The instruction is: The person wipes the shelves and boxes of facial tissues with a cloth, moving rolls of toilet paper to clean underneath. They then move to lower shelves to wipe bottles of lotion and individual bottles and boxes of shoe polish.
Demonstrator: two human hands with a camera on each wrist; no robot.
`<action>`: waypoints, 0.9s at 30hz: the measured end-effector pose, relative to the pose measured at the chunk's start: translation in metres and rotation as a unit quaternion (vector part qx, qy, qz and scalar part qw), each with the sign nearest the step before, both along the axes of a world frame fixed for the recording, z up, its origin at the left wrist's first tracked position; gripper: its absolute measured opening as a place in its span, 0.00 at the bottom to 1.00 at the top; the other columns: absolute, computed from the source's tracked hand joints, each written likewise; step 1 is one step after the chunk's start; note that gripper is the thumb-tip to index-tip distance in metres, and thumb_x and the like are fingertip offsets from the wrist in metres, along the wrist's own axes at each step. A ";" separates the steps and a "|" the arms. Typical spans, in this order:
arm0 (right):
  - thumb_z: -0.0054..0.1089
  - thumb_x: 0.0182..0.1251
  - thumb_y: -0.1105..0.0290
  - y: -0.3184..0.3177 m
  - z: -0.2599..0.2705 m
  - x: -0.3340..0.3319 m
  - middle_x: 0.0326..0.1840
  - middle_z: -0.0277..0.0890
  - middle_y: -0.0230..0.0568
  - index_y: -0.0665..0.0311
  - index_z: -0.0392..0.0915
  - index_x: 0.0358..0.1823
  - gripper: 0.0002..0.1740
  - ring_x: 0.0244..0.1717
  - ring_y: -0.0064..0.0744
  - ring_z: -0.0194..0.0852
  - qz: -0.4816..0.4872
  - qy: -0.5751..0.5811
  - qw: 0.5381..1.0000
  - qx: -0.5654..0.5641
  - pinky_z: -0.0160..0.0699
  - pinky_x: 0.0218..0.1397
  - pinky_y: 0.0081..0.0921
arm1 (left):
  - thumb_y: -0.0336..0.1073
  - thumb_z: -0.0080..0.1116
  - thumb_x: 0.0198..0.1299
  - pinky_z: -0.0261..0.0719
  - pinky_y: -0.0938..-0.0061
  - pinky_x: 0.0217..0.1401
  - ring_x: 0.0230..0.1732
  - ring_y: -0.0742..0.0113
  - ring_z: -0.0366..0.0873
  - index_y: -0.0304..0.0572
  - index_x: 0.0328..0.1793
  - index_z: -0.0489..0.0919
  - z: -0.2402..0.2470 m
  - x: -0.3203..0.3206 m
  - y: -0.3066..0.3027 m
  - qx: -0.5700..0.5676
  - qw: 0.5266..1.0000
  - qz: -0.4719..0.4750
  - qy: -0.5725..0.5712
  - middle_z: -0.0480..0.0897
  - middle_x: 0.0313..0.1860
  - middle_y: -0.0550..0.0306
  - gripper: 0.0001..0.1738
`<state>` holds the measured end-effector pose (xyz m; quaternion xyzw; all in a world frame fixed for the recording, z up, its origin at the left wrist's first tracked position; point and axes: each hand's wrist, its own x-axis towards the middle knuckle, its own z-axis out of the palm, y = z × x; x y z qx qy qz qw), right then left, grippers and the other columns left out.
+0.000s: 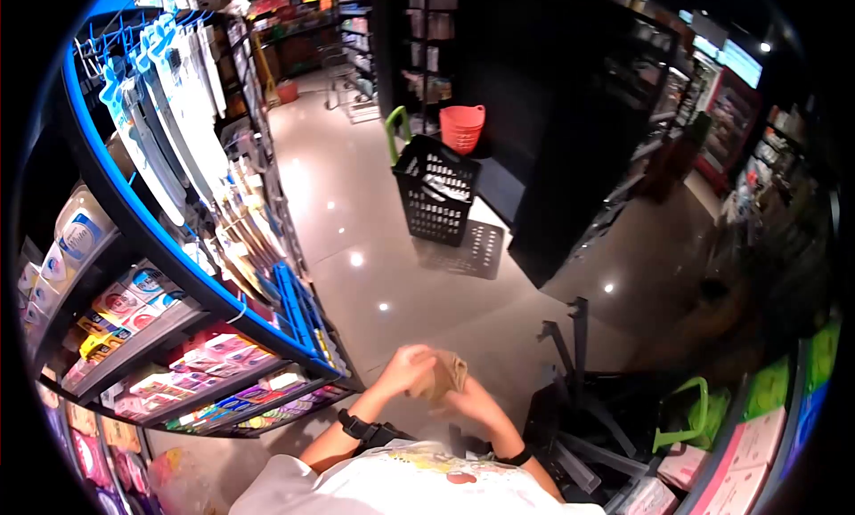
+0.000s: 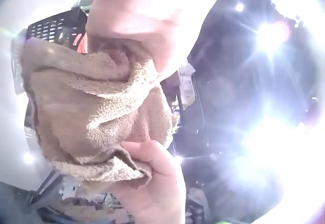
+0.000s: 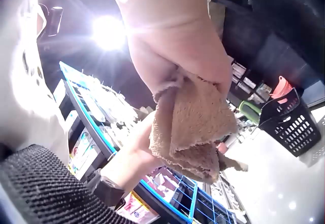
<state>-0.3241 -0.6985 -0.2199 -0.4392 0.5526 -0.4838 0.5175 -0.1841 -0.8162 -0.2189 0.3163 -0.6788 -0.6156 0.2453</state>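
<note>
Nearer you than the black basket [image 1: 435,203], your left hand [image 1: 409,366] and right hand [image 1: 467,401] grip the brown cloth [image 2: 76,107], probably to steady its folds.

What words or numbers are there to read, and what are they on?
None that I can read for sure.
Blue label on the big pack: too blurred.
Pink packs: too small.
Pink-and-white boxes: too faint.
Lit screen: too far away.
Brown cloth: no writing shows.

Cloth [image 2: 96,107]: rough, matt | basket [image 1: 435,190]: plastic | floor [image 1: 356,275]: smooth, glossy
</note>
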 end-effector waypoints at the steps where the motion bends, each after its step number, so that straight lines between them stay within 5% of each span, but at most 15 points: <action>1: 0.47 0.49 0.73 -0.019 0.004 -0.001 0.31 0.74 0.35 0.71 0.68 0.48 0.21 0.29 0.25 0.70 0.021 -0.001 1.000 0.020 0.72 0.33 0.24 | 0.35 0.55 0.57 0.72 0.79 0.34 0.32 0.78 0.71 0.33 0.39 0.76 -0.003 0.002 -0.009 0.022 0.999 0.034 0.022 0.77 0.29 0.63 0.11; 3: 0.46 0.51 0.74 -0.054 0.018 -0.005 0.34 0.74 0.36 0.70 0.67 0.50 0.22 0.30 0.25 0.71 0.044 -0.032 0.996 0.073 0.73 0.35 0.25 | 0.35 0.54 0.57 0.71 0.80 0.34 0.32 0.78 0.71 0.32 0.38 0.76 -0.012 0.003 -0.030 0.056 0.993 0.088 0.060 0.76 0.30 0.64 0.11; 4: 0.46 0.52 0.75 -0.072 0.022 -0.010 0.47 0.71 0.38 0.69 0.64 0.55 0.25 0.43 0.26 0.71 0.094 -0.029 0.986 0.135 0.74 0.43 0.24 | 0.35 0.54 0.58 0.71 0.81 0.33 0.33 0.79 0.71 0.33 0.39 0.75 -0.015 0.003 -0.038 0.091 0.988 0.106 0.066 0.76 0.30 0.64 0.11; 6: 0.47 0.52 0.73 -0.107 -0.029 -0.020 0.47 0.71 0.40 0.69 0.65 0.54 0.24 0.40 0.28 0.73 0.130 0.055 0.990 0.017 0.76 0.37 0.27 | 0.34 0.53 0.58 0.71 0.81 0.34 0.33 0.79 0.71 0.34 0.41 0.75 -0.027 0.003 -0.058 0.094 0.985 0.143 0.024 0.76 0.30 0.64 0.10; 7: 0.48 0.51 0.73 -0.126 -0.064 -0.024 0.44 0.72 0.39 0.69 0.65 0.53 0.24 0.36 0.32 0.75 0.151 0.139 0.979 -0.004 0.76 0.33 0.31 | 0.34 0.53 0.58 0.71 0.82 0.35 0.34 0.80 0.71 0.34 0.42 0.75 -0.039 0.000 -0.069 0.117 0.979 0.161 0.049 0.77 0.31 0.64 0.10; 8: 0.51 0.50 0.69 -0.141 -0.033 -0.024 0.35 0.77 0.44 0.71 0.70 0.48 0.21 0.31 0.39 0.77 0.160 0.139 0.973 0.088 0.76 0.34 0.34 | 0.32 0.52 0.59 0.65 0.85 0.26 0.27 0.84 0.67 0.37 0.39 0.75 -0.044 -0.006 -0.080 0.105 0.974 0.189 0.063 0.73 0.26 0.69 0.07; 10: 0.51 0.52 0.61 -0.182 -0.012 -0.032 0.22 0.74 0.56 0.74 0.75 0.26 0.18 0.25 0.48 0.76 0.229 0.284 0.930 0.056 0.73 0.32 0.38 | 0.32 0.52 0.59 0.59 0.87 0.20 0.22 0.85 0.64 0.37 0.40 0.75 -0.037 -0.017 -0.110 0.165 0.965 0.198 0.053 0.72 0.25 0.70 0.07; 12: 0.52 0.53 0.61 -0.222 -0.013 -0.043 0.20 0.72 0.58 0.74 0.75 0.20 0.19 0.23 0.53 0.74 0.230 0.348 0.909 0.003 0.72 0.31 0.41 | 0.32 0.51 0.59 0.53 0.87 0.16 0.19 0.86 0.61 0.38 0.41 0.75 -0.041 -0.035 -0.151 0.162 0.967 0.190 0.050 0.71 0.24 0.71 0.07; 14: 0.51 0.54 0.62 -0.272 -0.016 -0.066 0.22 0.71 0.60 0.74 0.75 0.21 0.18 0.26 0.56 0.73 0.232 0.392 0.890 -0.035 0.71 0.32 0.44 | 0.30 0.50 0.58 0.69 0.84 0.31 0.31 0.81 0.70 0.35 0.45 0.74 -0.068 -0.062 -0.203 0.124 0.971 0.193 0.075 0.77 0.32 0.65 0.10; 16: 0.51 0.54 0.62 -0.332 -0.036 -0.100 0.21 0.72 0.60 0.73 0.75 0.22 0.18 0.26 0.55 0.73 0.223 0.372 0.895 -0.102 0.71 0.32 0.43 | 0.29 0.50 0.58 0.71 0.82 0.41 0.37 0.79 0.72 0.33 0.48 0.73 -0.062 -0.093 -0.252 0.096 0.967 0.225 0.075 0.78 0.36 0.62 0.12; 18: 0.52 0.54 0.64 -0.387 0.015 -0.129 0.25 0.74 0.55 0.70 0.75 0.30 0.14 0.27 0.51 0.75 0.274 0.265 0.923 0.044 0.72 0.31 0.37 | 0.33 0.54 0.57 0.69 0.76 0.53 0.49 0.73 0.70 0.33 0.56 0.70 -0.015 -0.109 -0.291 0.112 0.967 0.221 0.064 0.75 0.48 0.56 0.21; 20: 0.49 0.60 0.64 -0.444 0.007 -0.143 0.19 0.74 0.48 0.70 0.74 0.35 0.14 0.21 0.37 0.76 0.227 0.274 0.928 -0.110 0.71 0.25 0.30 | 0.35 0.57 0.56 0.68 0.76 0.54 0.50 0.73 0.69 0.35 0.60 0.65 0.016 -0.114 -0.330 0.131 0.967 0.189 0.106 0.73 0.51 0.57 0.27; 21: 0.48 0.60 0.56 -0.469 0.020 -0.144 0.20 0.72 0.59 0.73 0.76 0.27 0.23 0.26 0.55 0.73 0.236 0.233 0.938 -0.096 0.70 0.29 0.41 | 0.34 0.58 0.55 0.69 0.78 0.50 0.47 0.75 0.70 0.36 0.60 0.65 0.018 -0.108 -0.347 0.075 0.975 0.184 0.097 0.73 0.49 0.60 0.27; 25: 0.50 0.57 0.72 -0.556 0.060 -0.129 0.35 0.74 0.61 0.74 0.71 0.42 0.14 0.38 0.50 0.76 0.308 0.140 0.931 -0.137 0.73 0.39 0.30 | 0.31 0.59 0.54 0.70 0.78 0.51 0.46 0.75 0.72 0.35 0.60 0.66 0.030 -0.080 -0.387 0.084 0.955 0.278 0.055 0.74 0.49 0.59 0.27; 27: 0.44 0.50 0.83 -0.588 0.050 -0.123 0.42 0.74 0.51 0.73 0.67 0.50 0.22 0.47 0.35 0.74 0.355 0.003 0.927 -0.121 0.71 0.46 0.23 | 0.31 0.59 0.54 0.69 0.76 0.53 0.48 0.74 0.72 0.34 0.56 0.70 0.022 -0.068 -0.410 0.143 0.944 0.277 0.109 0.76 0.48 0.59 0.23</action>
